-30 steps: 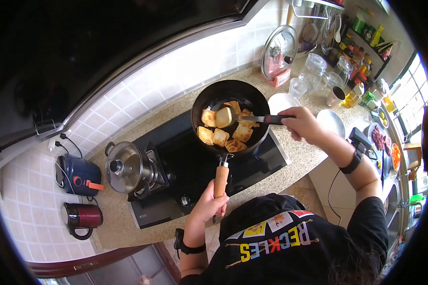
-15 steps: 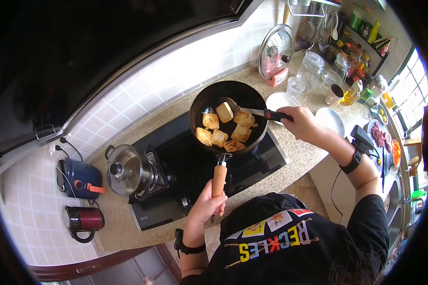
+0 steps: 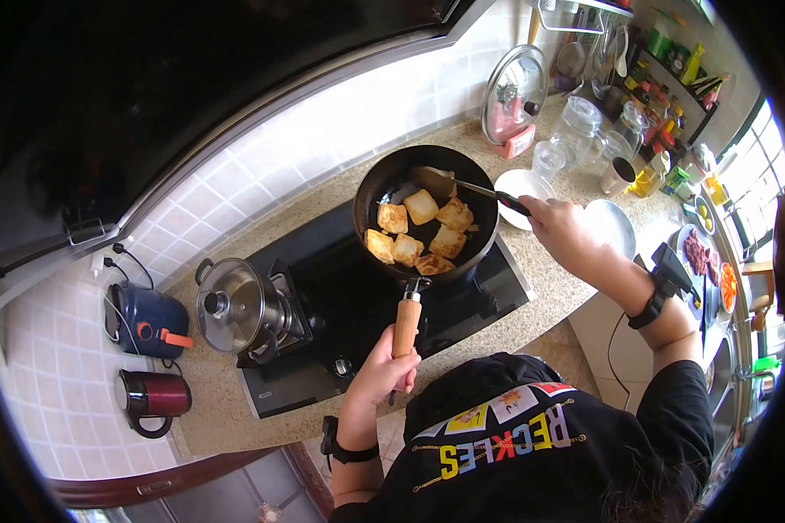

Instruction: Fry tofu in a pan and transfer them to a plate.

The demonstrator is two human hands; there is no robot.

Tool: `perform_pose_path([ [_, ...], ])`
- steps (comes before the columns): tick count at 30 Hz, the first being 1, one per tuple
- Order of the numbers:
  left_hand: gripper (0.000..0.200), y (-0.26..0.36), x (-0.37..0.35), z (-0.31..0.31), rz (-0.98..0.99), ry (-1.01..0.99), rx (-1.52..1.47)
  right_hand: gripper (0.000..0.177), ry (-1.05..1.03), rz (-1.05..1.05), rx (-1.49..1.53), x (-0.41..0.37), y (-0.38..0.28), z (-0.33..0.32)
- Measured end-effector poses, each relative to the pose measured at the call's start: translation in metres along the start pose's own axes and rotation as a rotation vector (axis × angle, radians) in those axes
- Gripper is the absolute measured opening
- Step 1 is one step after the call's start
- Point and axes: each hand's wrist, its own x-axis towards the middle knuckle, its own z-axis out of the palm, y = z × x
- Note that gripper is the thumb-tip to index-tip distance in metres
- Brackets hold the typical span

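Speckled stone counter carries a glossy black hob below white square tiles. On the hob sits a round black frying pan with golden, crusted square tofu pieces. The left hand is wrapped round the pan's cylindrical wooden handle. The right hand, just right of the pan, grips a thin metal spatula whose blade lies at the pan's far rim. A lidded steel pot stands left of the pan.

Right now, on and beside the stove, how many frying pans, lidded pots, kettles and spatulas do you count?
frying pan: 1
lidded pot: 1
kettles: 2, blue kettle and red kettle
spatula: 1
Total: 5
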Motion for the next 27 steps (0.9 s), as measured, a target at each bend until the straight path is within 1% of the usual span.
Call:
perform_pose_path([
  [1, 0.043, -0.001, 0.000, 0.000, 0.001, -0.006, 0.002, 0.029, -0.007, -0.020, -0.032, -0.003, 0.000, 0.002],
  [2, 0.043, -0.001, 0.000, 0.000, 0.003, -0.012, 0.004, 0.029, -0.007, -0.021, -0.033, -0.007, 0.000, 0.003],
  [5, 0.043, -0.004, 0.000, 0.000, 0.002, -0.015, 0.006, 0.034, 0.012, -0.132, -0.097, -0.020, -0.007, -0.003],
  [9, 0.044, -0.003, 0.000, 0.000, 0.002, -0.008, 0.023, 0.035, 0.007, -0.151, -0.141, -0.028, -0.007, 0.003],
  [11, 0.043, -0.002, 0.000, 0.001, 0.003, -0.004, -0.009, 0.035, -0.037, -0.189, -0.063, -0.028, -0.007, 0.008],
  [15, 0.043, 0.000, 0.000, 0.001, 0.004, -0.004, -0.009, 0.033, -0.082, -0.158, -0.007, -0.031, -0.017, -0.020],
  [17, 0.042, -0.001, 0.001, -0.001, 0.010, -0.011, -0.009, 0.031, 0.026, -0.098, 0.051, -0.029, -0.010, -0.022],
  [21, 0.042, -0.004, 0.002, -0.002, 0.006, -0.026, -0.002, 0.030, 0.074, -0.038, 0.085, -0.031, -0.014, -0.030],
  [23, 0.042, -0.002, 0.000, 0.000, 0.010, -0.006, 0.003, 0.032, 0.120, -0.111, 0.197, -0.031, -0.010, -0.029],
  [24, 0.042, -0.002, 0.000, 0.000, 0.008, -0.007, 0.003, 0.032, 0.120, -0.110, 0.198, -0.031, -0.010, -0.026],
  [26, 0.042, -0.001, 0.000, 0.001, 0.003, 0.000, 0.004, 0.031, 0.155, -0.237, 0.319, -0.028, -0.010, -0.020],
  [27, 0.042, -0.002, 0.000, 0.001, 0.003, 0.002, 0.004, 0.032, 0.123, -0.243, 0.327, -0.028, -0.013, -0.019],
])
